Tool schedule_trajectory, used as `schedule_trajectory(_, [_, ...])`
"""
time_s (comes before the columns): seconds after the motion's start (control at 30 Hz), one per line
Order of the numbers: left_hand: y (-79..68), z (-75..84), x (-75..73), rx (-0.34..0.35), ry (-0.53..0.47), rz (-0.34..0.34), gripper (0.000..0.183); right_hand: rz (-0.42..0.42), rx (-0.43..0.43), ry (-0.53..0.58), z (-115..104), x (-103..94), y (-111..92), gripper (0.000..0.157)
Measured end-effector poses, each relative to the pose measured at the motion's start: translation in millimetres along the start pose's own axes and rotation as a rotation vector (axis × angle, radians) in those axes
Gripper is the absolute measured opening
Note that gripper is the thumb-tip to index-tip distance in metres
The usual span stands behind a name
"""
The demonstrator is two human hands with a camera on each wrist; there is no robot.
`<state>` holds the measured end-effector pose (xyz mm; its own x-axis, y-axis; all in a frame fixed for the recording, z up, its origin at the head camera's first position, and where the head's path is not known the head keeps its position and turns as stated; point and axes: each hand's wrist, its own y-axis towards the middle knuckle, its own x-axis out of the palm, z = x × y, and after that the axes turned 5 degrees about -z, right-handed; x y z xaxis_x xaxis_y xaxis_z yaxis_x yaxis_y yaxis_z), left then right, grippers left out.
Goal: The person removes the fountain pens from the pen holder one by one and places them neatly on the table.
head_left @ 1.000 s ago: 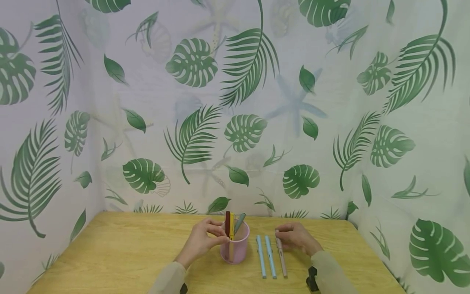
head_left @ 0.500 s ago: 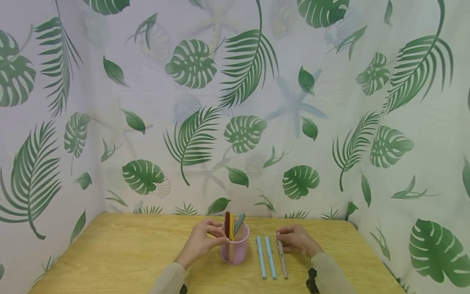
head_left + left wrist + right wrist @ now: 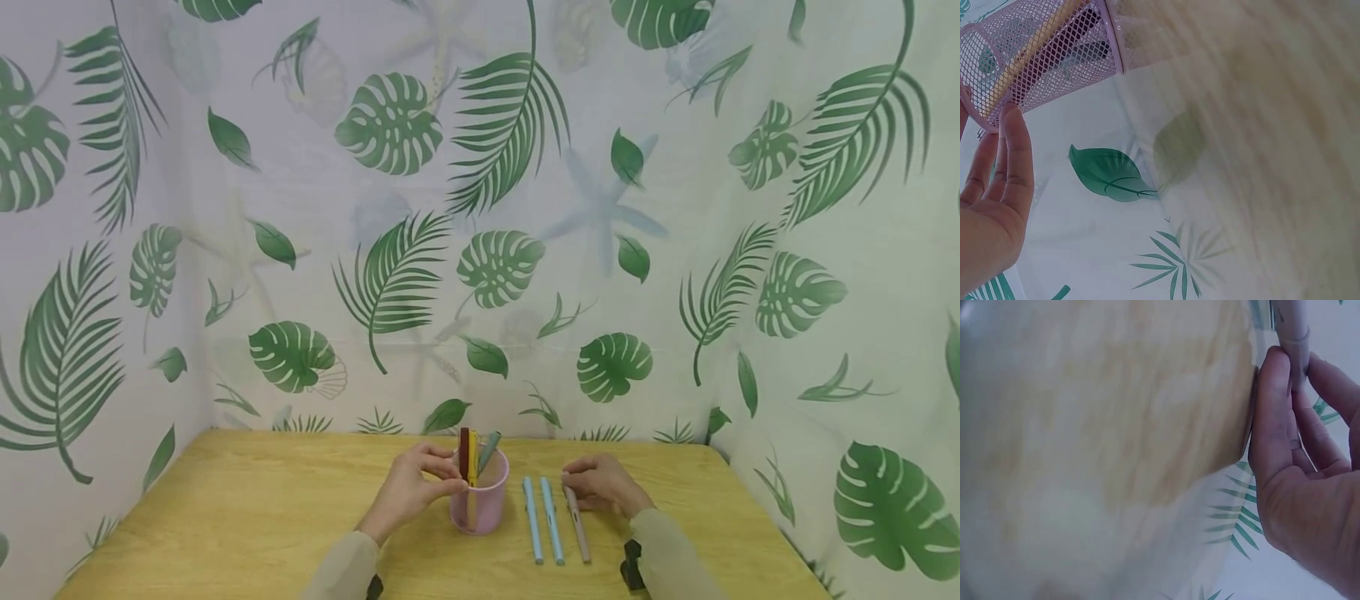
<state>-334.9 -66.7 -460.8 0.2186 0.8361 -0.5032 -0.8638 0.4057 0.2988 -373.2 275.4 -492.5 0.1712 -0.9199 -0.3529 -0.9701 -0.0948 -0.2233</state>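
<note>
In the head view a pink mesh pen cup point(image 3: 491, 510) stands upright, holding a maroon pen point(image 3: 463, 452), a yellow pen point(image 3: 472, 461) and a grey-green pen point(image 3: 488, 450). My left hand point(image 3: 408, 492) grips the cup's left side at the rim; the left wrist view shows fingertips against the mesh point(image 3: 1054, 69). To the cup's right lie two light blue pens point(image 3: 532, 523), side by side. Beside them is a greyish-brown pen point(image 3: 577, 527), whose far end my right hand point(image 3: 607, 486) pinches between thumb and fingers, also seen in the right wrist view.
Everything rests on a wood-grain table point(image 3: 285, 508). A white cloth with green leaf prints point(image 3: 487, 358) rises behind the table's far edge and along both sides.
The near end of the greyish-brown pen has swung slightly right, away from the blue pens. My left hand and the pen cup stay in place; the head view shifts a little.
</note>
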Motion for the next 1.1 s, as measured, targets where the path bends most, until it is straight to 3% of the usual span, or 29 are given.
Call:
schedule_trajectory(0.6, [-0.3, 0.7, 0.6, -0.010, 0.021, -0.003, 0.013, 0.025, 0.010, -0.140, -5.5, 5.8, -2.2, 0.024])
schedule_trajectory(1.1, [-3.5, 3.6, 3.4, -0.017, 0.026, 0.000, 0.014, 0.024, -0.018, -0.118, -0.6, 4.5, -2.6, 0.020])
